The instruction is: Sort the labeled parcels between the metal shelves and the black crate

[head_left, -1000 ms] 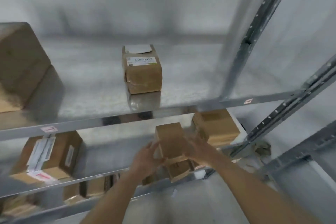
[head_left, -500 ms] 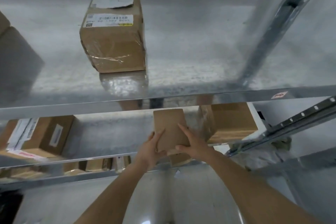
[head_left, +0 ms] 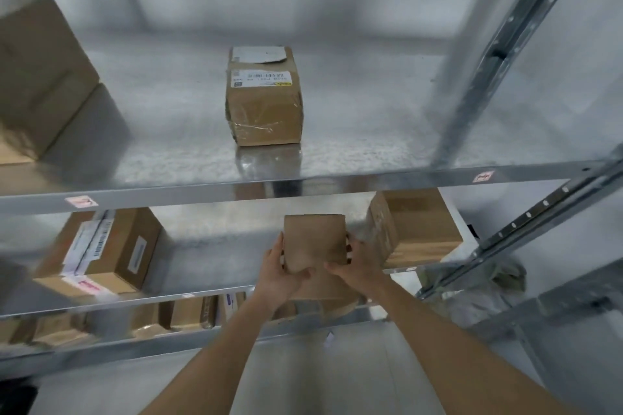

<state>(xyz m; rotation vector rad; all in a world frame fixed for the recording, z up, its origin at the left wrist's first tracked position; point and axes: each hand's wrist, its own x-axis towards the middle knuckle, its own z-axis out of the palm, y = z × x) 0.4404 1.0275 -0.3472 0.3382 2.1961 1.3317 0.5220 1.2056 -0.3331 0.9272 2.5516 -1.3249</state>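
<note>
Gripping the small cardboard parcel by opposite side faces, the left hand and right hand are holding it before the middle shelf; it is probably light, rigid, crushable.

The large box at the top shelf's left end is cut off by the frame, and the bottom-shelf parcels are blurred, their labels unreadable.
</note>
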